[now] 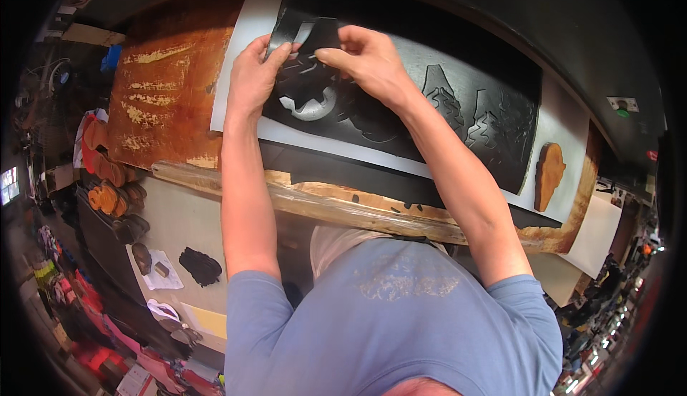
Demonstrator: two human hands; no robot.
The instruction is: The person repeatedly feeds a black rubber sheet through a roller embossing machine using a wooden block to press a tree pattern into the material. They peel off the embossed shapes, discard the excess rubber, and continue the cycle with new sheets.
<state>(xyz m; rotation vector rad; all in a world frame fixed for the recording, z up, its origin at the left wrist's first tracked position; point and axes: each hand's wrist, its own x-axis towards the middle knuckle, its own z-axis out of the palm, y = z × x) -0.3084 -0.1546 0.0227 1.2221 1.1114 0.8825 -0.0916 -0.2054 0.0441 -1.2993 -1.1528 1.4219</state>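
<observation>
A shiny black sheet (401,45), leather-like, lies on a white board (358,148) across the bench. Cut shapes and gaps run through it, with pale board showing in one crescent-shaped gap (309,107). At the sheet's far left corner, my left hand (253,77) is closed, thumb and fingers gripping the sheet's edge. Just to its right, my right hand (372,65) pinches a dark cut piece (323,37) of the same material, partly raised. Its lower end is hidden among other cut parts.
A brown wooden template (549,176) lies on the white board's right end. The scarred wooden bench top (168,81) extends to the left. Below, a lower surface holds a stack of brown shapes (107,170), a black crumpled item (200,266) and a roll of tape (163,309).
</observation>
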